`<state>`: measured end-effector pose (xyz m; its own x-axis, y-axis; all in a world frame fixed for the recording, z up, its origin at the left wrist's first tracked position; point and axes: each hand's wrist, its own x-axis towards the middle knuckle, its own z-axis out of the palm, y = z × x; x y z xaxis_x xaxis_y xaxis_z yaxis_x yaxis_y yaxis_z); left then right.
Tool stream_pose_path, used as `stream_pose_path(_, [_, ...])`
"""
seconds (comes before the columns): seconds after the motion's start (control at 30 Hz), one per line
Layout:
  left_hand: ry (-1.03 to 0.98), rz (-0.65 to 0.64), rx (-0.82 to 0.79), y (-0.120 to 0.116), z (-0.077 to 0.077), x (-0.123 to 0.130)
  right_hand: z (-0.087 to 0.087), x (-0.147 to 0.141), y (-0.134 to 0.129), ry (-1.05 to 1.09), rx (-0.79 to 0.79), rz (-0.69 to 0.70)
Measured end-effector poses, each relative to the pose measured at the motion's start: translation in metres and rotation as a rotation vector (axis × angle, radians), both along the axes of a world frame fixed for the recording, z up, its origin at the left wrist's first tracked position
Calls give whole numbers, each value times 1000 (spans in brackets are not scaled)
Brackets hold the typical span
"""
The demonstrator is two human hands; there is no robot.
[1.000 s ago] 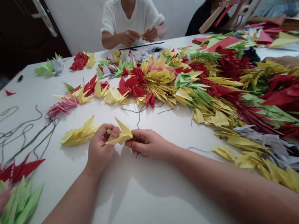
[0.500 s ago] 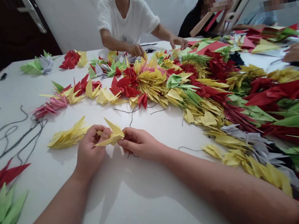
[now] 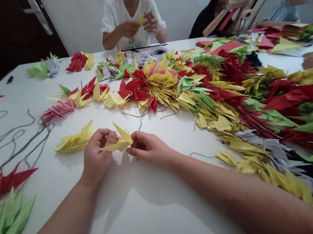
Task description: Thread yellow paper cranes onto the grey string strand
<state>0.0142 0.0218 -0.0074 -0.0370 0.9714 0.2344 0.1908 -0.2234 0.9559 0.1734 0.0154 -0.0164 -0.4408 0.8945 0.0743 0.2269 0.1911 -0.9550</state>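
Between my two hands is a folded yellow paper crane [image 3: 122, 142], its pointed parts sticking up and to the left. My left hand [image 3: 97, 146] pinches it from the left side. My right hand [image 3: 146, 145] is closed at the crane's right edge, thumb and forefinger pressed together. A thin black thread [image 3: 140, 125] runs into this hand from the table above it, and a short bit shows below the fingers. Whether a needle is in the fingers I cannot tell. Just left of my left hand lies a stacked bundle of yellow paper cranes [image 3: 72, 140].
Long strings of coloured paper cranes [image 3: 166, 85] spread over the white table [image 3: 126, 219], from the middle to the right. Black cords [image 3: 13, 146] and green folded cranes [image 3: 8, 228] lie at left. Across the table a person in white [image 3: 127, 17] holds a small yellow paper piece.
My hands keep nearly the same hold on the crane. The person across has raised both hands from the table, now holding a yellow piece. The view has shifted slightly.
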Motion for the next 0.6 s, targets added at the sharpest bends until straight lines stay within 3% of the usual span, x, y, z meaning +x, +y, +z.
stream_pose_path(0.33, [60, 31, 11, -1, 1, 0, 4, 1, -1, 133, 59, -114])
stream_pose_path(0.6, [30, -12, 32, -2, -1, 1, -1, 0, 3, 140, 29, -106])
